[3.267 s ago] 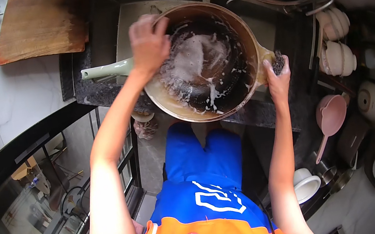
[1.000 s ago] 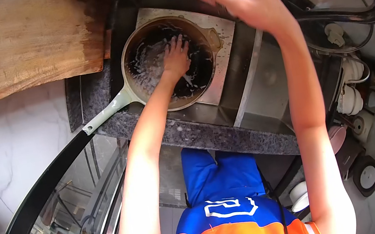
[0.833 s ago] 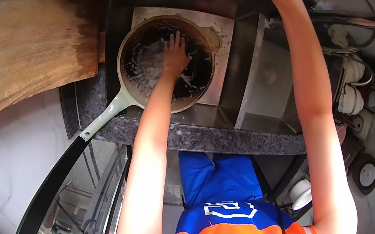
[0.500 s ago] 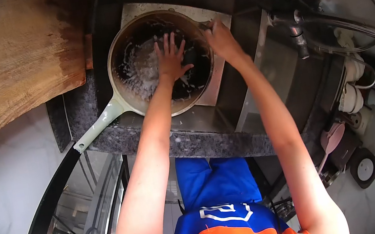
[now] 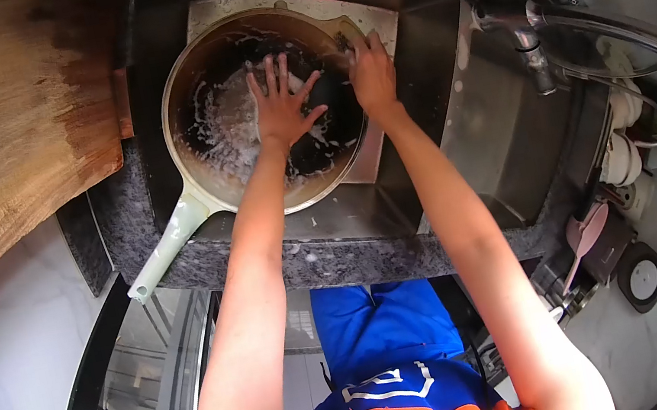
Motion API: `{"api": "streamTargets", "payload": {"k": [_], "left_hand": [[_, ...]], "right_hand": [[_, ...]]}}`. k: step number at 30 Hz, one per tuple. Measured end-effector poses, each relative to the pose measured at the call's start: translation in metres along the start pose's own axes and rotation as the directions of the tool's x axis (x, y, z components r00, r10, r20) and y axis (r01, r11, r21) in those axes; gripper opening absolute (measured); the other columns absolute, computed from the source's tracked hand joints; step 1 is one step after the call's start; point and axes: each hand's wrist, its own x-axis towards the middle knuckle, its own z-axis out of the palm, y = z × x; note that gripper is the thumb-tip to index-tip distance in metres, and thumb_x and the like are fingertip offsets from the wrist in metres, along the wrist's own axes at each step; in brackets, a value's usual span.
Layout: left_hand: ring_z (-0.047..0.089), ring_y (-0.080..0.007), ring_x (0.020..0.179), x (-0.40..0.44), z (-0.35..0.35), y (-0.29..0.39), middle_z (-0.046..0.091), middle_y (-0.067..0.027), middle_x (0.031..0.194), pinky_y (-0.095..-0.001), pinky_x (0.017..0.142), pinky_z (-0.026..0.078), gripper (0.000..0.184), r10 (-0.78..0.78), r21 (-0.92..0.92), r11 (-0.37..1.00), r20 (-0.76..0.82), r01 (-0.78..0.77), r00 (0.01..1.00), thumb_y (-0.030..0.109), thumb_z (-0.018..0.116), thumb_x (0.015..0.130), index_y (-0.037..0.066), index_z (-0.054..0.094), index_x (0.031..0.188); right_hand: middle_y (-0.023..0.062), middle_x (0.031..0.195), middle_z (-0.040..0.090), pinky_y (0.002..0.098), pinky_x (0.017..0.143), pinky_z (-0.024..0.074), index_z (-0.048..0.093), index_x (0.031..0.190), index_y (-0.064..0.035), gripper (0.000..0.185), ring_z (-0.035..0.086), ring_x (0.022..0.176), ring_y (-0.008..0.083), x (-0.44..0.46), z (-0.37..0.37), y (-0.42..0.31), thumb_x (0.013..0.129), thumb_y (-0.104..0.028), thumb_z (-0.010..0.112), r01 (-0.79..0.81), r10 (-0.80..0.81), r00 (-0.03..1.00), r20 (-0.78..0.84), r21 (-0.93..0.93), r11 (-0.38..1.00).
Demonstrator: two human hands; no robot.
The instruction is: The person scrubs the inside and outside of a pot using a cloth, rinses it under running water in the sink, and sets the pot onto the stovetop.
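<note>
Our left hand (image 5: 284,114) spreads wide and empty inside the sudsy, pale-green-handled round pan (image 5: 219,191), which lies on a flat metal panel (image 5: 382,18). Our right hand (image 5: 373,78) curls at its rim, seemingly steadying it; whether it grips anything, we cannot tell.

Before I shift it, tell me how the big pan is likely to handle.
The pan looks rigid and, being wide and deep-walled, probably feels fairly heavy. The suds inside suggest its wet surfaces may be slippery. Its long handle sticks out to one side, so lifting by that alone could make it tip or twist.
</note>
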Motion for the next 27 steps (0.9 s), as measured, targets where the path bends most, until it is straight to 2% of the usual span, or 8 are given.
{"api": "streamTargets", "payload": {"k": [5, 6, 10, 12, 16, 18, 22, 27], "left_hand": [[0.0, -0.0423, 0.144, -0.003, -0.001, -0.008, 0.005, -0.0188, 0.157, -0.0682, 0.106, 0.006, 0.067, 0.084, 0.01, 0.996, 0.038, -0.084, 0.996, 0.072, 0.031, 0.087, 0.043, 0.021, 0.147], [0.0, -0.0423, 0.144, -0.001, -0.002, -0.007, 0.005, -0.0188, 0.157, -0.0682, 0.106, 0.006, 0.067, 0.09, 0.017, 0.996, 0.029, -0.091, 0.995, 0.072, 0.031, 0.087, 0.043, 0.021, 0.147], [-0.001, -0.042, 0.144, -0.004, 0.001, -0.007, 0.004, -0.0184, 0.157, -0.0682, 0.106, 0.005, 0.067, 0.058, 0.01, 0.998, 0.051, -0.059, 0.997, 0.072, 0.029, 0.088, 0.044, 0.019, 0.148], [-0.002, -0.042, 0.144, -0.003, 0.0, -0.007, 0.004, -0.0184, 0.157, -0.0683, 0.106, 0.005, 0.067, 0.063, 0.002, 0.998, 0.039, -0.063, 0.997, 0.072, 0.029, 0.088, 0.044, 0.019, 0.148], [-0.001, -0.0423, 0.144, -0.001, -0.006, -0.008, 0.003, -0.0187, 0.157, -0.0686, 0.106, 0.006, 0.067, 0.067, 0.031, 0.997, 0.06, -0.069, 0.996, 0.072, 0.029, 0.088, 0.043, 0.019, 0.148], [-0.001, -0.0425, 0.143, -0.005, -0.005, -0.008, 0.003, -0.0188, 0.157, -0.0686, 0.106, 0.006, 0.067, 0.058, 0.016, 0.998, 0.065, -0.059, 0.996, 0.072, 0.029, 0.088, 0.043, 0.02, 0.148], [0.0, -0.0434, 0.143, 0.001, -0.003, -0.008, 0.003, -0.0191, 0.157, -0.0688, 0.106, 0.006, 0.067, 0.067, 0.03, 0.997, 0.034, -0.068, 0.997, 0.072, 0.029, 0.088, 0.044, 0.021, 0.147], [0.001, -0.0436, 0.143, -0.003, -0.005, -0.008, 0.004, -0.0193, 0.157, -0.0688, 0.106, 0.006, 0.067, 0.059, 0.034, 0.998, 0.067, -0.062, 0.996, 0.072, 0.029, 0.087, 0.044, 0.021, 0.148]], "right_hand": [[0.0203, 0.106, 0.053, 0.0444, 0.076, 0.0499, 0.06, 0.106, -0.0012, 0.022, 0.058, 0.09, 0.0409, -0.012, 0.003, 0.007, 0.084, -0.004, 0.059, -0.067, 0.067, 0.998, 0.004, 0.005, 0.998], [0.0201, 0.1, 0.054, 0.047, 0.074, 0.0474, 0.061, 0.101, 0.0005, 0.016, 0.058, 0.085, 0.0416, 0.005, 0.001, 0.0, 0.088, -0.008, 0.058, -0.052, 0.055, 0.996, -0.067, 0.053, 0.997], [0.0193, 0.099, 0.054, 0.0468, 0.073, 0.0475, 0.061, 0.099, 0.0007, 0.015, 0.058, 0.084, 0.0415, 0.021, 0.015, 0.005, 0.088, -0.008, 0.058, 0.029, -0.024, 0.992, -0.123, 0.041, 0.999], [0.0189, 0.098, 0.054, 0.0462, 0.072, 0.0475, 0.061, 0.097, -0.0002, 0.013, 0.058, 0.083, 0.0411, -0.007, 0.009, 0.006, 0.088, -0.008, 0.057, 0.04, -0.038, 0.998, -0.051, 0.028, 0.999], [0.0185, 0.097, 0.054, 0.0457, 0.073, 0.0479, 0.062, 0.096, -0.0015, 0.011, 0.059, 0.084, 0.0397, 0.026, 0.012, -0.006, 0.087, -0.008, 0.058, -0.01, 0.019, 0.996, -0.088, 0.105, 0.994], [0.018, 0.097, 0.055, 0.0451, 0.073, 0.0487, 0.063, 0.097, -0.0026, 0.013, 0.06, 0.085, 0.0387, 0.049, 0.021, -0.012, 0.087, -0.008, 0.058, -0.011, 0.012, 0.995, -0.103, 0.004, 1.0], [0.0174, 0.097, 0.055, 0.0451, 0.071, 0.049, 0.062, 0.094, -0.0003, 0.011, 0.06, 0.085, 0.0384, 0.007, 0.019, -0.003, 0.087, -0.008, 0.058, 0.085, -0.086, 0.983, -0.161, -0.01, 0.996], [0.0163, 0.097, 0.055, 0.045, 0.072, 0.0496, 0.064, 0.093, -0.0008, 0.01, 0.061, 0.084, 0.0369, 0.05, 0.023, -0.01, 0.085, -0.006, 0.06, -0.002, 0.0, 0.995, -0.1, -0.019, 1.0]]}}
